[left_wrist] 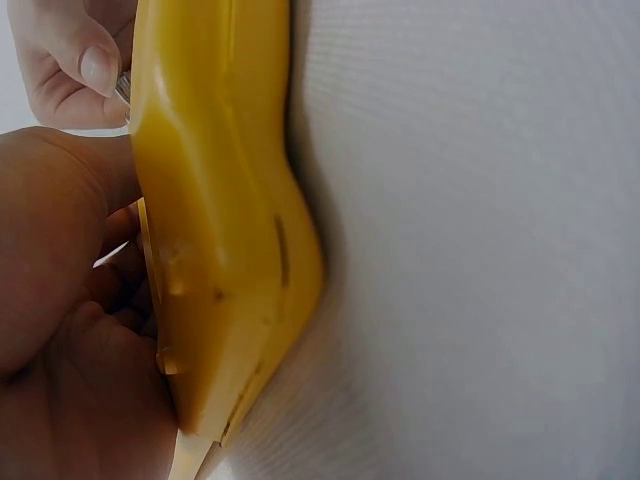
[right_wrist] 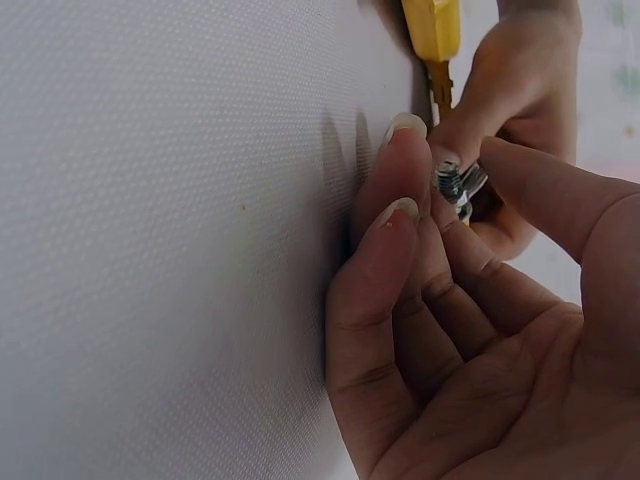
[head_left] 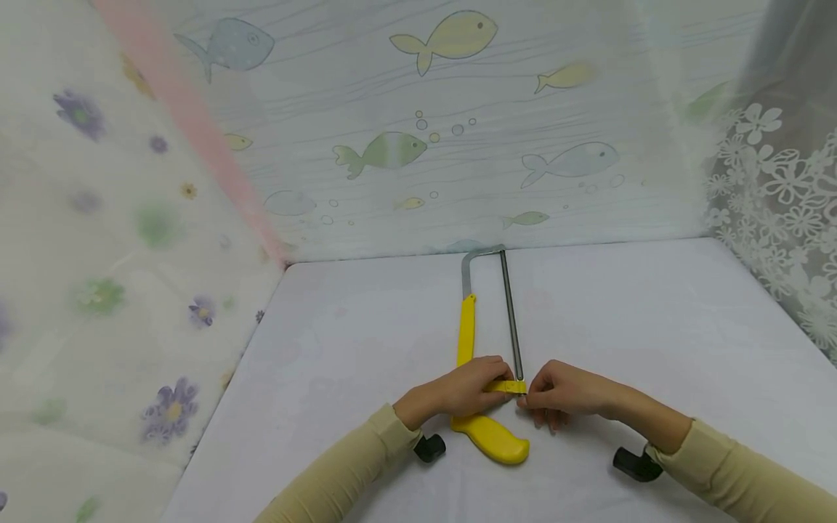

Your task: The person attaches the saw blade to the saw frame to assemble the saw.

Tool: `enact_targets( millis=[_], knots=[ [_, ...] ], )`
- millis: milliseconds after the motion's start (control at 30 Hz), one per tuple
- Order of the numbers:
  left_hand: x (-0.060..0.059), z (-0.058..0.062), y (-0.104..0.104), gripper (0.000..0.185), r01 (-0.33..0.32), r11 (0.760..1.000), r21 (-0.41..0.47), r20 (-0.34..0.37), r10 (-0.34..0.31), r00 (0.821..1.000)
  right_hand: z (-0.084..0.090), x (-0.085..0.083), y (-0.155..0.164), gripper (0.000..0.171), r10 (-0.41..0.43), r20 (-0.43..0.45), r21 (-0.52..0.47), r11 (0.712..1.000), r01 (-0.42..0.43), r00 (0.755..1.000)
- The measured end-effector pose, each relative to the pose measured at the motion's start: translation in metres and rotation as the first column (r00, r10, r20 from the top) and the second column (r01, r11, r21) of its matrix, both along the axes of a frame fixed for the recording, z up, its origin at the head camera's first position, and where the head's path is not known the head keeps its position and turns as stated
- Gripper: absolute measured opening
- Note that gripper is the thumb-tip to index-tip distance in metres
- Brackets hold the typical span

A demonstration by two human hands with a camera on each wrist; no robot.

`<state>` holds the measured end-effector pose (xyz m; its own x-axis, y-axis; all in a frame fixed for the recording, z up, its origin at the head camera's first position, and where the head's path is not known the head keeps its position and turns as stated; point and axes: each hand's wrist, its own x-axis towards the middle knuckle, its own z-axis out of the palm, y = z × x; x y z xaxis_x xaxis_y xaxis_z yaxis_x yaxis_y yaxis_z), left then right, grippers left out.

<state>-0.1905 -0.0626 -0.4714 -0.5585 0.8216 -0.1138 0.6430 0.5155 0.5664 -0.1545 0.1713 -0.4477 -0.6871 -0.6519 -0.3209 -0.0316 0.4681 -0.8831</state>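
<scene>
Hacksaw (head_left: 487, 341) lies flat on the white table (head_left: 654, 327); left hand (head_left: 458, 392) grips its yellow frame, right hand (head_left: 562, 396) pinches the metal wing nut (right_wrist: 458, 185)

White table (head_left: 654, 327), fish-print curtain (head_left: 458, 145)

A hacksaw (head_left: 487, 349) lay flat on the table (head_left: 654, 327), its handle at the near end and its frame reaching away toward the back wall. The left hand (head_left: 467, 388) rested on it just behind the handle, and the right hand (head_left: 562, 392) sat just to its right, fingers at a metal nut (right_wrist: 455, 185) at the blade's near end.
</scene>
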Motion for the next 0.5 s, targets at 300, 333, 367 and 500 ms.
enact_targets(
  millis=[300,333,367,500],
  knots=[
    [-0.0011,-0.0025,0.0003,0.017,0.011,1.0,0.006,-0.02,-0.01,1.0,0.0008,0.0002,0.0018,0.033,-0.005,0.013,0.0,1.0,0.005,1.0],
    [-0.0014,-0.0033,0.0004,0.017,0.013,1.0,0.009,-0.026,-0.013,1.0,0.0011,0.0004,0.0018,0.033,-0.004,0.013,-0.001,1.0,0.004,1.0],
    [-0.0015,-0.004,0.0005,0.017,0.016,1.0,0.011,-0.031,-0.015,0.999,0.0015,0.0007,0.0018,0.033,-0.003,0.012,-0.001,1.0,0.003,1.0],
    [-0.0023,-0.0054,0.0009,0.017,0.018,1.0,0.014,-0.036,-0.018,0.999,0.003,0.0013,0.0019,0.033,-0.002,0.001,0.004,1.0,0.002,1.0]
  ],
)
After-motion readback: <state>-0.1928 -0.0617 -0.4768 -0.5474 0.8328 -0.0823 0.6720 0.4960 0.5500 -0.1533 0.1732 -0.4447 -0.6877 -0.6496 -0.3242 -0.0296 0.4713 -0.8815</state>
